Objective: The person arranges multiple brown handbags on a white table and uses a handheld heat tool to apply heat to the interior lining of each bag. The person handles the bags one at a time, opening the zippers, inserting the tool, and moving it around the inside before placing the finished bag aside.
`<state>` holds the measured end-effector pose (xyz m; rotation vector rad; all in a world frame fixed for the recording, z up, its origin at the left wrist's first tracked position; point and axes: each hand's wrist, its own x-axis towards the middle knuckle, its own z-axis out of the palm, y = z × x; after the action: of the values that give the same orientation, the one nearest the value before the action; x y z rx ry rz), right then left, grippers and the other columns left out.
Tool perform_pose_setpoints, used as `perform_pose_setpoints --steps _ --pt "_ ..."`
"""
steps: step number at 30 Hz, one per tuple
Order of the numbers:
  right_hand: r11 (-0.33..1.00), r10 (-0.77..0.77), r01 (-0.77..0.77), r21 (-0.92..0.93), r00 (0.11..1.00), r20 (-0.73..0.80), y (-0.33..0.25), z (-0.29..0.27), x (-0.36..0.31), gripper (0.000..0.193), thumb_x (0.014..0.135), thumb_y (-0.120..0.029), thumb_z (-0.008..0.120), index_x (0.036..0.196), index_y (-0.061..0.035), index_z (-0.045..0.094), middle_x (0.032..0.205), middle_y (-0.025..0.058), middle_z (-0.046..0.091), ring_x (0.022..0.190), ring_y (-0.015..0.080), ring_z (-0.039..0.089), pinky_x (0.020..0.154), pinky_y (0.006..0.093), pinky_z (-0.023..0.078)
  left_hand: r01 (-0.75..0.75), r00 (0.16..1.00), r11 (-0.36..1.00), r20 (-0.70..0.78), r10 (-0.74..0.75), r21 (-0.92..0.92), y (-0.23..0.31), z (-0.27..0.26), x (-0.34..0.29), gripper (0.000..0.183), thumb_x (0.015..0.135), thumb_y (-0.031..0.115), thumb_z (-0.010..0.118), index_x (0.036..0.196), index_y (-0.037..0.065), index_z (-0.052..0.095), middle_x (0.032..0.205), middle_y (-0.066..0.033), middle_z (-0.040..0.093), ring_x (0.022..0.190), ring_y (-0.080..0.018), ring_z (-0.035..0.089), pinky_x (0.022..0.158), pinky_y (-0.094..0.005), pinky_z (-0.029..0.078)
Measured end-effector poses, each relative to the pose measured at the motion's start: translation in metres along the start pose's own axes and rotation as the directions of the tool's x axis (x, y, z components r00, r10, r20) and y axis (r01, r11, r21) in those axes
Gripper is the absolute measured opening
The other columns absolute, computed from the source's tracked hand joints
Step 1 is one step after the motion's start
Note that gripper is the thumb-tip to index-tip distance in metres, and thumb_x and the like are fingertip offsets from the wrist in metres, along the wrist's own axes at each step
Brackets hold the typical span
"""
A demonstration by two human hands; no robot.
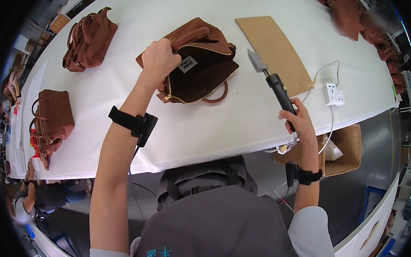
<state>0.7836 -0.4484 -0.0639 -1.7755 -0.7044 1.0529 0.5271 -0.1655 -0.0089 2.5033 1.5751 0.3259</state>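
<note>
A brown handbag (202, 69) lies open on the white table (215, 124), its dark brown lining and a small white label showing. My left hand (159, 57) grips the bag's left edge by the gold zipper. My right hand (299, 119) holds the black handle of a heated flat-blade tool (272, 80), whose grey metal blade points up and left, a short way right of the bag and not touching it. The blade tip hovers by the edge of a brown cardboard sheet (274, 50).
Two more brown handbags (88, 39) (51, 119) lie at the table's left. A white power socket box (334, 95) with a cable sits at the right. More brown bags (349, 15) are at the far right. An open cardboard box (343, 148) stands below the table edge.
</note>
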Motion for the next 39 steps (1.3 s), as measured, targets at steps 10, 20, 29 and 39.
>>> perform_pose_setpoints --steps 10,20,29,39 --pt "0.707 -0.464 0.407 -0.579 0.884 0.054 0.011 0.089 0.028 0.048 0.078 -0.018 0.057 0.124 -0.0061 0.05 0.069 0.0209 0.059 0.061 0.0357 0.059 0.057 0.0459 0.046 -0.081 0.992 0.997 -0.095 0.081 0.004 0.0 0.01 -0.005 0.014 0.063 0.009 0.057 0.069 -0.003 0.062 0.068 -0.0214 0.063 0.067 -0.039 0.063 0.063 -0.044 0.051" --pt "0.609 -0.425 0.365 -0.704 0.9 0.099 0.002 0.117 0.032 0.05 0.079 -0.016 0.057 0.126 -0.0061 0.044 0.07 0.0217 0.058 0.061 0.0396 0.06 0.058 0.0475 0.048 -0.079 0.989 0.997 -0.121 0.08 0.013 -0.002 0.015 -0.01 0.017 0.063 0.009 0.057 0.073 -0.003 0.064 0.071 -0.0231 0.063 0.071 -0.0411 0.063 0.067 -0.0459 0.051" --pt "0.576 -0.416 0.476 -0.664 0.87 0.263 0.0 0.124 0.002 0.053 0.077 -0.014 0.056 0.128 -0.0056 0.045 0.071 0.0217 0.058 0.06 0.0396 0.06 0.057 0.047 0.048 -0.083 0.993 0.996 -0.08 0.085 0.023 -0.002 0.014 -0.011 0.019 0.063 0.008 0.057 0.076 -0.002 0.065 0.073 -0.0234 0.064 0.073 -0.041 0.063 0.068 -0.0459 0.05" --pt "0.621 -0.404 0.346 -0.704 0.91 0.091 -0.004 0.127 0.026 0.053 0.078 -0.017 0.058 0.129 -0.0083 0.049 0.07 0.0207 0.057 0.059 0.038 0.058 0.057 0.0453 0.048 -0.086 0.996 0.995 -0.023 0.087 0.055 0.001 0.016 -0.011 0.022 0.069 0.01 0.056 0.086 0.002 0.068 0.075 -0.0216 0.065 0.075 -0.0404 0.062 0.071 -0.0455 0.049"
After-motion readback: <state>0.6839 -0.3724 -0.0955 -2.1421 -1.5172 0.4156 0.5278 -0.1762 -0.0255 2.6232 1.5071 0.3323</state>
